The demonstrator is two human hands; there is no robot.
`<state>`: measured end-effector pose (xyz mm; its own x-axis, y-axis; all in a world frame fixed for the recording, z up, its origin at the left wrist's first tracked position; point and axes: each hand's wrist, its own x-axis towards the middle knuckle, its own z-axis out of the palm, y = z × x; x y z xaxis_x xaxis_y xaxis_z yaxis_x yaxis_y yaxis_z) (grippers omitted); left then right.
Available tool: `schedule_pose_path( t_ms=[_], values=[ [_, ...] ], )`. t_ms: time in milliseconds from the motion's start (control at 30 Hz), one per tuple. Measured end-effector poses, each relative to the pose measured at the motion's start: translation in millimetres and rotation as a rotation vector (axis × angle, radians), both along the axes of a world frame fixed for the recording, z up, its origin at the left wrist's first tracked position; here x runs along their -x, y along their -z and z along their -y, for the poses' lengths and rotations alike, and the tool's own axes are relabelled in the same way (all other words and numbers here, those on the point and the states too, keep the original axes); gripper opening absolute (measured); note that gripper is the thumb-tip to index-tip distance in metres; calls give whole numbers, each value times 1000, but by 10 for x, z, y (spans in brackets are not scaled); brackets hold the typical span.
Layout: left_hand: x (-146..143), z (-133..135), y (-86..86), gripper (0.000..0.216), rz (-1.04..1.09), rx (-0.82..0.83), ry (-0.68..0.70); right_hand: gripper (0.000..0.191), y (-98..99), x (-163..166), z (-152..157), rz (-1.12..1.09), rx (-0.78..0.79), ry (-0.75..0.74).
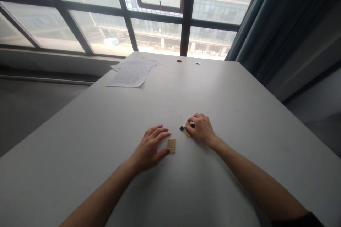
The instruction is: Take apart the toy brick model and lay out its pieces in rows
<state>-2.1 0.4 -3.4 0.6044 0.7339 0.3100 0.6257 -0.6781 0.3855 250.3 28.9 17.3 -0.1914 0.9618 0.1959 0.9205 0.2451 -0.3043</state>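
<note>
On the white table [213, 88] lie two small tan studded plates. One tan plate [172, 145] lies flat beside my left hand [150, 147], whose fingers are spread and whose thumb tip is just next to the plate. My right hand [201, 128] has its fingers curled over the other tan plate [187, 129], pinching it at the table surface. A small black piece [182, 128] sticks out at that plate's left end.
Several printed paper sheets [131, 72] lie at the table's far left. Two small round fittings [179, 61] sit near the far edge. Large windows stand behind the table, and a dark curtain [279, 17] hangs at the right.
</note>
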Motion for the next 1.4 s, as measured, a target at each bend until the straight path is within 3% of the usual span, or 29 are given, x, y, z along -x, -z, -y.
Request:
schedule_pose_path(
  t_ms=[233,433,667,1067,1400],
  values=[
    [12,-16,24,44,-15,-6,4,22,40,-52,55,-102,-58,39],
    [7,-7,6,43,-11,-2,4,33,22,76,137,4,-17,59],
    [8,-9,22,42,-17,-23,8,16,39,183,127,40,-41,19],
    [9,-12,22,42,-55,-29,11,22,91,59,88,-136,-46,74],
    [13,-21,38,42,-53,-43,17,14,80,67,133,52,-83,40]
  ],
)
